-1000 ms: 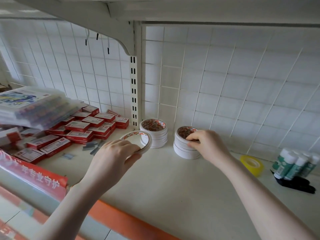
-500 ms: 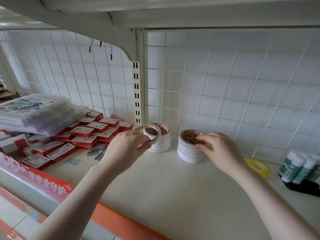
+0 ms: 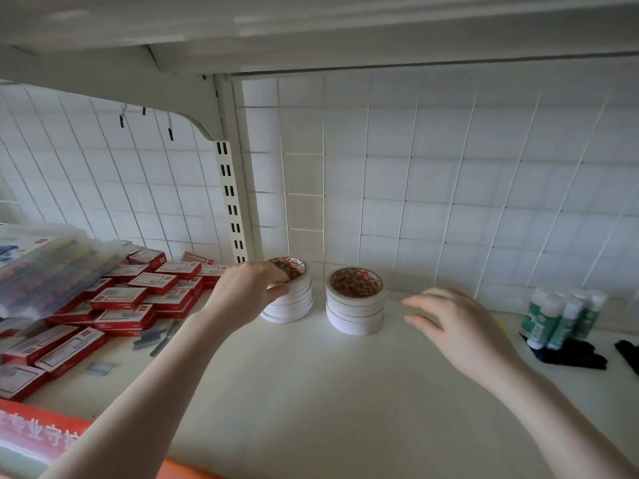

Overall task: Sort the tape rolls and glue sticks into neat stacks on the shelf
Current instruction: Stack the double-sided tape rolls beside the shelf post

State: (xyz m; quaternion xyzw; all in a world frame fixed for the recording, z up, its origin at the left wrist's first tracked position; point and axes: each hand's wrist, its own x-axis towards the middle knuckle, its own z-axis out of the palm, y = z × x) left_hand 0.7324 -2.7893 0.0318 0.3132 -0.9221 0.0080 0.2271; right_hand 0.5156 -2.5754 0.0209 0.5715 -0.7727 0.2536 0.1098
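Red boxes (image 3: 138,299) lie heaped at the shelf's (image 3: 311,392) left end. Beside them the left hand (image 3: 247,295) pinches the top roll (image 3: 294,271) of the left tape stack (image 3: 290,302), thumb on its side and fingers over the rim, with the right stack (image 3: 356,305) just beside it. The right hand (image 3: 456,326) hovers open, fingers loosely spread and holding nothing, near that stack, and the glue sticks (image 3: 560,316) stand upright at the far right.

I see a pile of red boxes (image 3: 138,299) on my left. Clear plastic cases (image 3: 45,264) sit on top of them. Some gray staple strips (image 3: 152,337) lie just beside the boxes. Behind everything is a white wire grid (image 3: 415,188).
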